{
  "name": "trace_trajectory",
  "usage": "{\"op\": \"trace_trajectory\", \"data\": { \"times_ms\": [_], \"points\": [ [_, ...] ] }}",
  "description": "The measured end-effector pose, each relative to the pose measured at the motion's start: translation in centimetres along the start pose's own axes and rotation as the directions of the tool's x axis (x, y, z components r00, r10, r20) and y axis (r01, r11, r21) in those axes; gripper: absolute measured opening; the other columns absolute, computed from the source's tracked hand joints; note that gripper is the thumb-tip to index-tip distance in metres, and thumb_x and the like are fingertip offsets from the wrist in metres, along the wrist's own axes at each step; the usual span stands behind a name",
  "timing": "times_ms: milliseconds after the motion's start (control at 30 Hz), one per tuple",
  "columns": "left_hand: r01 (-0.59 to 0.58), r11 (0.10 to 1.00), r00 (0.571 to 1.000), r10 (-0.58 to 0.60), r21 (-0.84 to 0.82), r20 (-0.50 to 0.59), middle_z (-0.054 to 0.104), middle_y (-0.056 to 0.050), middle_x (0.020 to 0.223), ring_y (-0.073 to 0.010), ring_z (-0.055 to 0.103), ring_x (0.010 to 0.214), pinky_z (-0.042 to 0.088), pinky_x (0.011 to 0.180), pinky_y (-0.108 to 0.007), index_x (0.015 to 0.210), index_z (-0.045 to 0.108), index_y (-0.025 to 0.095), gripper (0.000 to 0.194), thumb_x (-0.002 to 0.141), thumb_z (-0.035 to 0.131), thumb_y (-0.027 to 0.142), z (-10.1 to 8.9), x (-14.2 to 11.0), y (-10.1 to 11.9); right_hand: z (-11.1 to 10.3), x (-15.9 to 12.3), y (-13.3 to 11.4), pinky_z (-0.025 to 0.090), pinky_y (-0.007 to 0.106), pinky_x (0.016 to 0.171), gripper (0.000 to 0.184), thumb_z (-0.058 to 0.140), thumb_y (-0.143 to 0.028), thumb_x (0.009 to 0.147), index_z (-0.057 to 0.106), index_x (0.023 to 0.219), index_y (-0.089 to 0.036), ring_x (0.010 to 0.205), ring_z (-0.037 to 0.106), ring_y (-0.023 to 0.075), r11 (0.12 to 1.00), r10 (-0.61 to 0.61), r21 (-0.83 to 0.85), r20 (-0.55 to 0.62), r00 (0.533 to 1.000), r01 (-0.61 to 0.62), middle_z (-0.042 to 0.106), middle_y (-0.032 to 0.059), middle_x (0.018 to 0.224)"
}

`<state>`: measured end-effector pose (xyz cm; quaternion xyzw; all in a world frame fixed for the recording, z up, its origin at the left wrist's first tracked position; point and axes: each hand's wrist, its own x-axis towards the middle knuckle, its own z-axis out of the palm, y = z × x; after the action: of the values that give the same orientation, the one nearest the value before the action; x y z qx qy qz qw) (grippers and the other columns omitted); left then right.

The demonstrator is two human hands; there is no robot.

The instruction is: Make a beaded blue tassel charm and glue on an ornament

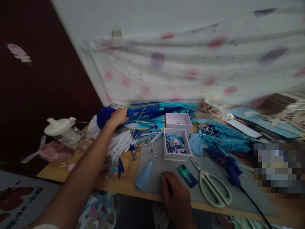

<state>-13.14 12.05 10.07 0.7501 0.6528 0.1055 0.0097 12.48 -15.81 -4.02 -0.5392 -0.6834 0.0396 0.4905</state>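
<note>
My left hand (120, 117) reaches to the back left, its fingers curled over a dark blue bundle of strands (143, 113). A round dark blue bunch (105, 117) bulges out beside the wrist. By the table's front edge my right hand (175, 189) rests on the grey mat (154, 159) with its fingers curled in; what they hold, if anything, is hidden. Left of it lies a light blue tassel (145, 175) with a beaded top. A blue-green lighter (187, 175) and scissors (214, 187) with pale green handles lie to its right.
Two white boxes, one holding beads (175, 144), stand mid-table. A dark blue glue gun (226, 165) with a cord lies right. White strips (121, 143), turquoise cords (228, 140) and a lidded plastic jar (63, 130) surround the work area. A spotted curtain (176, 70) hangs behind.
</note>
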Motion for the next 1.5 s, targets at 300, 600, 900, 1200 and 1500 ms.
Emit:
{"op": "trace_trajectory", "data": {
  "times_ms": [300,600,900,1200,1500],
  "points": [
    [0.004,0.997,0.999,-0.007,0.076,0.045,0.058,-0.022,0.142,-0.0321,0.063,0.124,0.048,0.099,-0.034,0.158,0.025,0.02,0.09,0.08,0.07,0.021,2.2,-0.6,0.3,-0.1,0.0,-0.1,0.061,0.029,0.074,0.018,0.052,-0.02,0.098,0.069,0.103,-0.02,0.083,0.074,0.0188,1.0,0.007,0.006,0.005,1.0,-0.007,0.074,0.0073,0.094],
    [-0.209,0.978,0.978,0.209,0.0,-0.017,0.06,-0.011,0.145,-0.0294,0.055,0.133,0.042,0.111,-0.036,0.14,0.059,0.025,0.057,0.084,0.068,0.026,1.1,-1.7,2.2,-0.1,0.0,-0.2,0.061,0.03,0.075,0.018,0.052,-0.022,0.098,0.07,0.101,-0.02,0.083,0.074,0.0197,0.999,0.038,0.012,0.025,0.999,-0.038,0.075,0.0081,0.094],
    [-0.479,0.862,0.878,0.471,-0.166,-0.089,0.074,-0.006,0.121,-0.0225,0.062,0.122,0.04,0.114,-0.041,0.105,0.077,0.024,0.023,0.091,0.058,0.023,1.8,-3.6,5.0,-0.3,0.0,-0.2,0.061,0.03,0.074,0.019,0.051,-0.021,0.099,0.07,0.103,-0.02,0.084,0.074,0.0194,0.999,0.04,0.019,0.036,0.999,-0.04,0.075,0.0083,0.095],
    [-0.184,0.955,0.956,0.118,-0.231,-0.27,0.076,-0.01,0.117,-0.0233,0.07,0.107,0.049,0.098,-0.033,0.129,0.068,0.017,0.039,0.094,0.052,0.026,0.1,-0.9,3.9,-0.1,0.0,-0.1,0.061,0.027,0.073,0.019,0.051,-0.022,0.099,0.07,0.103,-0.021,0.082,0.075,0.0182,1.0,0.011,0.026,-0.006,1.0,-0.011,0.075,0.0073,0.094],
    [0.015,0.991,0.981,-0.041,-0.135,-0.19,0.074,-0.011,0.07,-0.0265,0.071,0.081,0.051,0.08,-0.034,0.086,0.077,0.016,0.045,0.097,0.044,0.045,-0.4,0.4,2.1,0.0,-0.2,0.2,0.062,0.028,0.073,0.019,0.052,-0.021,0.098,0.07,0.102,-0.021,0.082,0.076,0.0196,0.999,-0.012,0.03,-0.027,1.0,0.013,0.076,0.0079,0.094]
  ]
}}
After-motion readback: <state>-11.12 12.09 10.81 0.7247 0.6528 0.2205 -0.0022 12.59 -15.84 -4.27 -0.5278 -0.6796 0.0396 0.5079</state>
